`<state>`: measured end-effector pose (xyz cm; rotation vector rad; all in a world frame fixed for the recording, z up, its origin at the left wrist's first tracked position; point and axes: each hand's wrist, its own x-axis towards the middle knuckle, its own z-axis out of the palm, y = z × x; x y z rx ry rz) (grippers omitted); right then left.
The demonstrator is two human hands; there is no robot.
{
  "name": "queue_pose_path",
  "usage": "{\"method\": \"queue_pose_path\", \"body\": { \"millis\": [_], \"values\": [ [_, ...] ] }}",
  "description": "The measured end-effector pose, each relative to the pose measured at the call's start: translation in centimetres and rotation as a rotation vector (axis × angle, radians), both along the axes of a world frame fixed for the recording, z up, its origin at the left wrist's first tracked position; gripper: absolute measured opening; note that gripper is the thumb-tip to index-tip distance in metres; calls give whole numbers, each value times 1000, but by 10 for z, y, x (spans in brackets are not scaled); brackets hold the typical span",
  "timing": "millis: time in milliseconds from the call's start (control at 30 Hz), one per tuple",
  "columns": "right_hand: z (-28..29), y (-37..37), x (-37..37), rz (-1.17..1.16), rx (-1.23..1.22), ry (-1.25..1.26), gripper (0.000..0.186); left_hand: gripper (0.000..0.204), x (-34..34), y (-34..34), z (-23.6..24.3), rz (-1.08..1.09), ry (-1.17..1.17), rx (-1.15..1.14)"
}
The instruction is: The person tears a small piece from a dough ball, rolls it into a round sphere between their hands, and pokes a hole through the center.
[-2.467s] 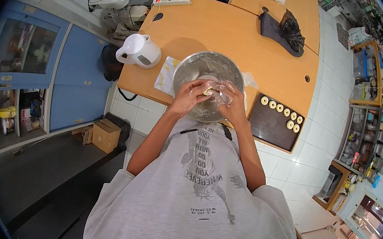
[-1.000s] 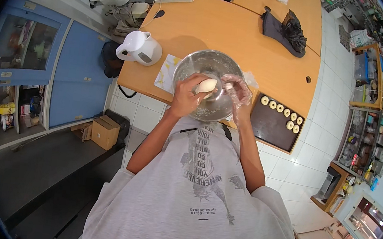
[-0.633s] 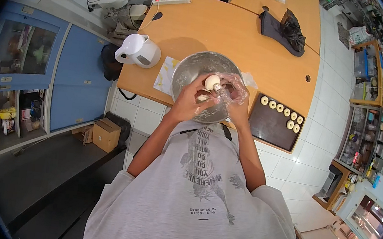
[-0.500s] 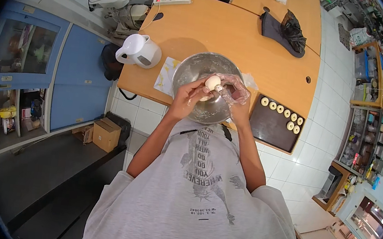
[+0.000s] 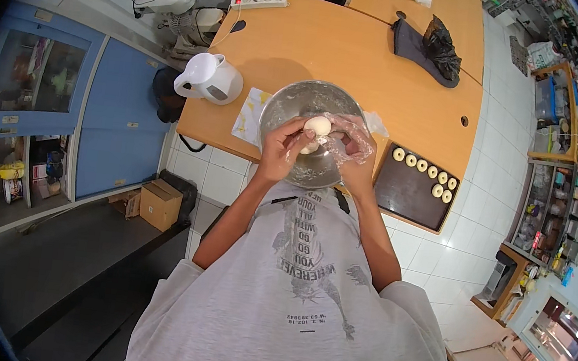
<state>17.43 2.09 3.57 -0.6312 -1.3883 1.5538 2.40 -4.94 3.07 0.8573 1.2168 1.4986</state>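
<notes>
Both hands are over a steel bowl (image 5: 313,100) with pale smears inside. My left hand (image 5: 280,144) is closed on a smooth round piece of pale dough (image 5: 318,125), with more dough showing just beneath it. My right hand (image 5: 353,147), covered in crumpled clear plastic, is curled against the right side of the dough, its fingertips at the ball. To the right, a dark baking tray (image 5: 406,194) holds several small dough rings (image 5: 437,190). A printed sheet (image 5: 249,113) lies beside the bowl's left side.
A white kettle (image 5: 210,80) stands on the wooden table (image 5: 320,34) left of the bowl. A power strip (image 5: 259,0) with a cord lies at the far left edge, a black bag (image 5: 439,48) on a dark cloth at the back right. Mixing machines, blue cabinets and crowded shelves surround the table.
A second ago my right hand was apart from the dough ball; it has since moved left onto it. Both hands and the ball have shifted slightly lower in the last half second.
</notes>
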Motion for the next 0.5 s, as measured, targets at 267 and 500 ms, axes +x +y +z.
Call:
{"method": "queue_pose_path", "body": {
  "millis": [267,500],
  "values": [
    [18,8,6,8,325,-284,33,43,5,1,-3,-117,-131,58],
    [-1,12,17,6,56,-154,27,24,-11,-1,-3,-183,595,-122]
  ]
}}
